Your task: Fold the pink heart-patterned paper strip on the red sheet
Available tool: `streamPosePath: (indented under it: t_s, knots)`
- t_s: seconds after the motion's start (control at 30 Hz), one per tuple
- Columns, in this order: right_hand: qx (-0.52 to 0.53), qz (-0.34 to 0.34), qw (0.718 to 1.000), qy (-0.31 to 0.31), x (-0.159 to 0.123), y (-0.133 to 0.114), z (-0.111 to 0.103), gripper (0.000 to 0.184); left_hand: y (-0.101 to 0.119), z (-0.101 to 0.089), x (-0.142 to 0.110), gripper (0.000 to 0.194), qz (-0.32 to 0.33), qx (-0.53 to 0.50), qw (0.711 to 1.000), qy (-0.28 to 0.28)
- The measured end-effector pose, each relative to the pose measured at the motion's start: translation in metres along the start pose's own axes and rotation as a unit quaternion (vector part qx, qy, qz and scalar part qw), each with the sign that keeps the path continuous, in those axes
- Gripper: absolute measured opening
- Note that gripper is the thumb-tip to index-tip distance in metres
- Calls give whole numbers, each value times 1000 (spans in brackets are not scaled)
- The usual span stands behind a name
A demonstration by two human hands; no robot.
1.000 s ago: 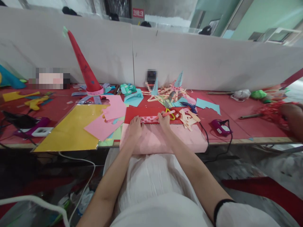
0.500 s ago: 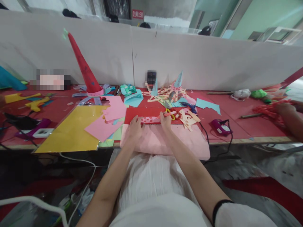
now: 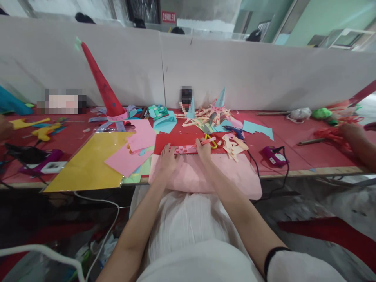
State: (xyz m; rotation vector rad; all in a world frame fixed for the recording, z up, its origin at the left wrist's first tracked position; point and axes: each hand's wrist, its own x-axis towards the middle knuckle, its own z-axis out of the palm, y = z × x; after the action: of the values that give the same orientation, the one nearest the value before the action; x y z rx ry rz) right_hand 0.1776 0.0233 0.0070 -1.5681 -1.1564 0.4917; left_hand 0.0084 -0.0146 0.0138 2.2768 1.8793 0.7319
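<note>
Gripping a pink pen [image 3: 211, 140] between its fingers, the right hand [image 3: 204, 149] rests on the pink patterned strip [image 3: 187, 149] at the centre of the head view. The left hand [image 3: 168, 156] touches the strip's left end; whether it pinches cannot be told. A red cone [image 3: 102, 84] stands upper left.

1. Table [image 3: 305, 158]: red top, wooden front edge [image 3: 326, 171].
2. Left: yellow glue gun [image 3: 45, 132]; yellow sheet [image 3: 85, 166], pink cut paper [image 3: 126, 158] overlapping it.
3. Back left: red cone [image 3: 101, 84], point up, pink band [image 3: 117, 116] at base.
4. Front centre: bright red sheet [image 3: 167, 139].
5. Right: purple box [image 3: 273, 157] near front edge; light blue cut sheet [image 3: 258, 129] behind it; stick [image 3: 310, 141] farther right.
</note>
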Motion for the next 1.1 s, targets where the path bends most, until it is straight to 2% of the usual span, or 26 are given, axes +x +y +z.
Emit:
streamPosePath:
  t_s: [0.2, 0.47, 0.8, 1.1]
  knots:
    - [15, -5, 1000, 15, -1, -4, -1, 30, -1, -1, 0, 34, 1, -4, 1000, -7]
    - [102, 12, 992, -67, -3, -3, 4, 36, 2, -2, 0, 31, -2, -9, 1000, 1]
    - [94, 12, 993, -70, 0, 6, 9, 31, 0, 3, 2, 30, 0, -6, 1000, 4]
    - [95, 18, 992, -78, -1, 1, 8, 28, 0, 2, 2, 29, -9, -10, 1000, -5]
